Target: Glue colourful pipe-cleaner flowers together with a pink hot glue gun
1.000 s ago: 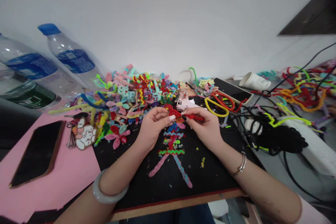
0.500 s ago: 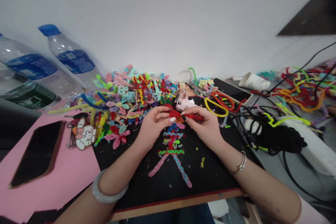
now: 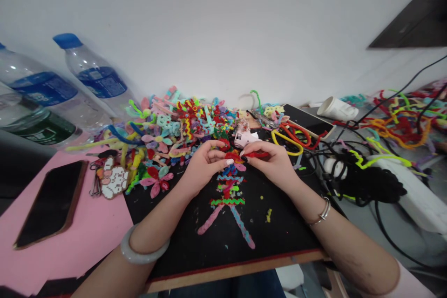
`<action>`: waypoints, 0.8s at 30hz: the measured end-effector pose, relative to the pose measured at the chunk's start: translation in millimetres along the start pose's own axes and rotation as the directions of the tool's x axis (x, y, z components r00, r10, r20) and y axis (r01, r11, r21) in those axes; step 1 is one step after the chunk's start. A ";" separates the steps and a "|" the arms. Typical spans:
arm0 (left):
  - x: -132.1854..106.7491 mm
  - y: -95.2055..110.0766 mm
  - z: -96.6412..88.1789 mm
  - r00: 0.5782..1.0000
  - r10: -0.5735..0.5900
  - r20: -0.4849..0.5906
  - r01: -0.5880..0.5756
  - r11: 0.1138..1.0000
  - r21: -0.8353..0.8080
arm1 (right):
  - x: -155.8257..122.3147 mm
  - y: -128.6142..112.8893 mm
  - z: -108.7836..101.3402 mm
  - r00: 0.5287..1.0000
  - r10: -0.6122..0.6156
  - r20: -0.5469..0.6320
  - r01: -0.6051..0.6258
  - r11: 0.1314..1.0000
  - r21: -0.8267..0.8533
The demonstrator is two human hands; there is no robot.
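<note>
A figure made of coloured pipe cleaners lies on the black mat, with one pink leg and one blue-and-pink leg pointing toward me. At its upper end my left hand pinches the edge of a red pipe-cleaner piece. Opposite it, my right hand is closed, thumb and fingertips gripping the red pipe cleaner from the right side. The fingers partly cover the red part. Just behind the hands rests a pale pink hot glue gun.
Piled pipe-cleaner shapes line the wall. On the left are plastic bottles, a phone on pink paper and a bunny charm. Scissors, a paper cup, black cables and a white power strip occupy the right.
My right hand has shifted very slightly, and the fingers of both hands remain at the red piece. The figure and surrounding things have stayed in place.
</note>
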State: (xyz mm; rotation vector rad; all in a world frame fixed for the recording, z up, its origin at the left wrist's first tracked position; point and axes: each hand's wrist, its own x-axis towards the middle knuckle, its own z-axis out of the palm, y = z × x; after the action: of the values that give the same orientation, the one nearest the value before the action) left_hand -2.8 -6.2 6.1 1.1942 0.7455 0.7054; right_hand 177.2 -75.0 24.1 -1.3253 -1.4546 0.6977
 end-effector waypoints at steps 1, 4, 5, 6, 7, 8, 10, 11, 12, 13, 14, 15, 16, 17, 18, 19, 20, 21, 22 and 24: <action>0.0 -0.3 -0.1 1.000 0.002 0.000 -0.002 1.000 0.001 | 0.0 -0.2 0.1 1.000 -0.010 -0.012 0.010 1.000 -0.015; 0.4 -1.7 -0.3 1.000 0.006 -0.005 -0.006 1.000 -0.017 | 0.2 -0.5 -0.2 0.997 -0.072 -0.042 0.067 0.993 -0.095; 0.6 -2.2 -0.5 1.000 0.006 -0.009 -0.006 1.000 -0.028 | 0.4 -0.5 -0.5 0.994 -0.097 -0.049 0.090 0.988 -0.128; 0.7 -2.7 -0.6 1.000 0.005 -0.011 -0.006 0.999 -0.038 | 0.7 -0.4 -0.9 0.991 -0.122 -0.053 0.112 0.980 -0.163; 0.9 -3.1 -0.8 1.000 0.005 -0.014 -0.006 0.999 -0.047 | 0.9 -0.3 -1.3 0.988 -0.144 -0.054 0.131 0.972 -0.196; 1.0 -3.5 -0.9 1.000 0.006 -0.015 -0.007 0.999 -0.053 | 1.2 0.0 -1.7 0.985 -0.163 -0.053 0.148 0.963 -0.225; 1.0 -3.9 -1.0 1.000 0.013 -0.023 -0.014 0.998 -0.057 | 1.7 0.6 -2.1 0.980 -0.194 -0.042 0.175 0.945 -0.275; 0.9 -4.0 -0.9 0.999 0.018 -0.031 -0.019 0.998 -0.059 | 1.8 1.0 -2.1 0.978 -0.207 -0.034 0.189 0.937 -0.293; 0.7 -4.1 -0.7 0.999 0.023 -0.039 -0.025 0.998 -0.063 | 1.8 1.4 -2.0 0.976 -0.218 -0.024 0.201 0.931 -0.305; 0.5 -4.0 -0.4 0.999 0.025 -0.046 -0.028 0.997 -0.069 | 1.7 1.7 -1.7 0.974 -0.226 -0.011 0.212 0.927 -0.310; 0.3 -3.8 0.0 0.998 0.025 -0.051 -0.029 0.997 -0.076 | 1.5 2.0 -1.3 0.973 -0.232 0.002 0.221 0.925 -0.309; 0.1 -3.7 0.3 0.998 0.021 -0.056 -0.026 0.996 -0.084 | 1.2 2.0 -0.8 0.972 -0.234 0.014 0.227 0.926 -0.302; 0.0 -3.5 0.7 0.998 0.016 -0.060 -0.021 0.996 -0.092 | 0.8 1.9 -0.1 0.972 -0.236 0.023 0.232 0.928 -0.290; -0.2 -3.4 1.1 0.998 0.012 -0.065 -0.019 0.995 -0.100 | 0.3 1.5 0.6 0.972 -0.233 0.027 0.232 0.933 -0.276; -0.4 -3.3 1.4 0.997 0.011 -0.071 -0.018 0.994 -0.105 | -0.2 1.0 1.3 0.973 -0.229 0.026 0.227 0.937 -0.263; -0.5 -3.3 1.7 0.997 0.012 -0.077 -0.020 0.994 -0.109 | -0.7 0.3 2.0 0.975 -0.222 0.022 0.220 0.942 -0.252; -0.7 -3.3 2.0 0.997 0.015 -0.082 -0.024 0.994 -0.110 | -1.2 -0.3 2.7 0.977 -0.215 0.015 0.212 0.947 -0.241; -0.9 -3.3 2.3 0.996 0.020 -0.085 -0.029 0.994 -0.108 | -1.6 -0.9 3.3 0.978 -0.207 0.008 0.204 0.951 -0.232; -1.2 -3.4 2.5 0.996 0.024 -0.085 -0.033 0.994 -0.104 | -2.0 -1.3 3.8 0.980 -0.201 0.003 0.197 0.955 -0.222; -1.6 -3.3 3.0 0.996 0.032 -0.081 -0.040 0.994 -0.101 | -2.4 -1.6 4.4 0.981 -0.192 -0.002 0.188 0.961 -0.204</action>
State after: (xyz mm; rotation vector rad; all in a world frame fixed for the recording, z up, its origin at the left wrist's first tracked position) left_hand -1.0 -9.9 3.7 1.0939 0.7461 0.8153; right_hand 172.2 -76.8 23.4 -1.3195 -1.6445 0.4167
